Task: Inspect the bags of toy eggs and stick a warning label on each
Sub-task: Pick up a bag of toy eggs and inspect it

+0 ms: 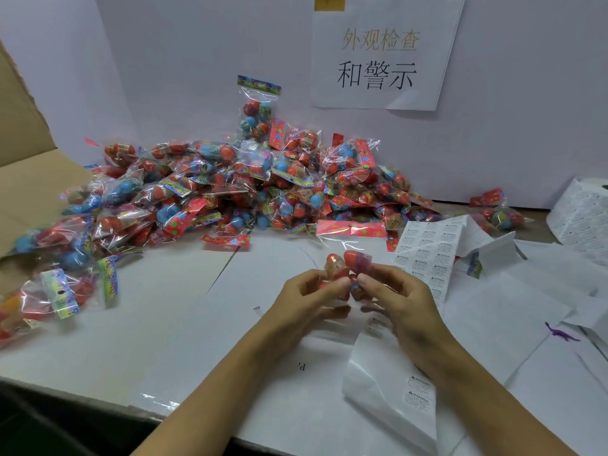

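nearest, at about 6 o'clock, two bare forearms reach up from the bottom edge over a white table (98,340) covered with sheets of white paper. a curling strip of label backing (391,390) lies under the right forearm at 5 o'clock, with two small warning labels (417,391) on it. just above centre the two hands meet on one clear bag of toy eggs (345,268): the left hand (306,297) has its fingers curled with thumb and fingertips pinching the bag's lower left side, and the right hand (398,297) pinches its right side the same way, so both are closed on the bag. the bag is held just above the table, its red eggs poking up past the fingertips and its pink header card (350,229) stretched out flat toward 12 o'clock. a small purple toy dinosaur (559,334) lies on the paper at 3 o'clock. just right of the held bag, at 2 o'clock, a sheet of warning labels (431,251) in rows trails back toward a fat roll of labels (582,215) at the right edge. at 9 o'clock more bags spill out of an open cardboard box (26,179). beyond the hands, from 10 to 1 o'clock, sits a big pile of bagged red and blue eggs (230,182), one bag (256,110) leaning upright on the pale wall (164,60). a paper sign (381,54) with chinese characters is fixed to the wall at 12 o'clock
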### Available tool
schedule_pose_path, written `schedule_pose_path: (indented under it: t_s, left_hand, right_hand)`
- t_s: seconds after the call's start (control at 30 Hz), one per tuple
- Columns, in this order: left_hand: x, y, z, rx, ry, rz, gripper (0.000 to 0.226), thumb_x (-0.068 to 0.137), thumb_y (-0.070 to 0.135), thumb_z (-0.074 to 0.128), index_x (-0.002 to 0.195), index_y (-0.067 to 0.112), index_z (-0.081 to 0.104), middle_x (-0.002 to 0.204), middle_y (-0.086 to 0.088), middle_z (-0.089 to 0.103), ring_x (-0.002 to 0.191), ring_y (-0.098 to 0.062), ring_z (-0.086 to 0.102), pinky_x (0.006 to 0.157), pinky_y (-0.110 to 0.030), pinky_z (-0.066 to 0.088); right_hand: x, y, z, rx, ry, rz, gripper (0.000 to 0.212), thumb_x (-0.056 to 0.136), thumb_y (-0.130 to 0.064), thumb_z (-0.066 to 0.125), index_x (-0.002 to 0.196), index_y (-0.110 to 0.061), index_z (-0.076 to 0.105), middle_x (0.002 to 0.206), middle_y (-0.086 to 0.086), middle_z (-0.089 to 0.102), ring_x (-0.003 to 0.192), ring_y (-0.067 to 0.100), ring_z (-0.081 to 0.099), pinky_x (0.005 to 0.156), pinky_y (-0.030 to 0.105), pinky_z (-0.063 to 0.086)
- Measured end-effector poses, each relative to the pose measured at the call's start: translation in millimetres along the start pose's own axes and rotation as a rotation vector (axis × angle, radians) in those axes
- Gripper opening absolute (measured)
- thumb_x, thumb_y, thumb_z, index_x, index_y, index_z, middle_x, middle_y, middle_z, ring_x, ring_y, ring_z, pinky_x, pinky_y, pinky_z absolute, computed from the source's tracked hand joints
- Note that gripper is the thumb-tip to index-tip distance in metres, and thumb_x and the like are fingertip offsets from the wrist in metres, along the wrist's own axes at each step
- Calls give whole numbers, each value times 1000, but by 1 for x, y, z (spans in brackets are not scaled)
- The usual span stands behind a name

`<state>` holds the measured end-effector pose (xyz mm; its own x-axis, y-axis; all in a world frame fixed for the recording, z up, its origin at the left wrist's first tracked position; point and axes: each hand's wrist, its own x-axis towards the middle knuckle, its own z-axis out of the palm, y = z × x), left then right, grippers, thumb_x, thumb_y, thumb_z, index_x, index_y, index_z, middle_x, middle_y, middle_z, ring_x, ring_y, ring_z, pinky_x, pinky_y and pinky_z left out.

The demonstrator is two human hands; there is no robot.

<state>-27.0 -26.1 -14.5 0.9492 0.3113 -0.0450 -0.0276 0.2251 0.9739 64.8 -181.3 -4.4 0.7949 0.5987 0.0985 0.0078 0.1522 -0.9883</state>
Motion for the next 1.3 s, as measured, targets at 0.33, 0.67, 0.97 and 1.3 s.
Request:
schedule_pose_path:
  t_s: [0.33, 0.67, 0.97, 1.3]
  left_hand:
    - [-3, -2, -4, 75, -72, 83, 15, 84, 24, 80, 98, 18, 83, 80, -13, 74, 69, -23, 71, 64, -25, 57]
    - [-3, -2, -4, -7, -140, 26, 27, 87, 26, 78, 105, 6, 79, 92, -19, 75, 80, -26, 74, 73, -28, 59]
    - [-5, 12, -12, -88, -246, -47, 31, 87, 36, 73, 102, 9, 81, 101, -22, 77, 90, -29, 78, 72, -25, 61]
    - [-7, 21, -28, -112, -404, -145, 33, 94, 26, 65, 115, 3, 77, 119, -26, 72, 108, -35, 73, 79, -28, 62]
  right_hand:
    - [-1, 2, 2, -228, -92, 119, 38, 66, -56, 83, 77, -21, 79, 75, 6, 73, 69, 16, 69, 55, 28, 53]
    - [3, 2, -4, -210, -93, 128, 46, 65, -53, 82, 66, -7, 75, 62, 9, 66, 48, 17, 53, 42, 25, 41]
    - [7, -17, -19, -149, -269, 105, 34, 69, -41, 79, 71, -7, 79, 69, 14, 71, 55, 15, 62, 45, 21, 43]
    - [10, -28, -41, -152, -547, 206, 38, 90, -37, 65, 110, -8, 78, 105, 21, 74, 92, 26, 71, 56, 26, 54]
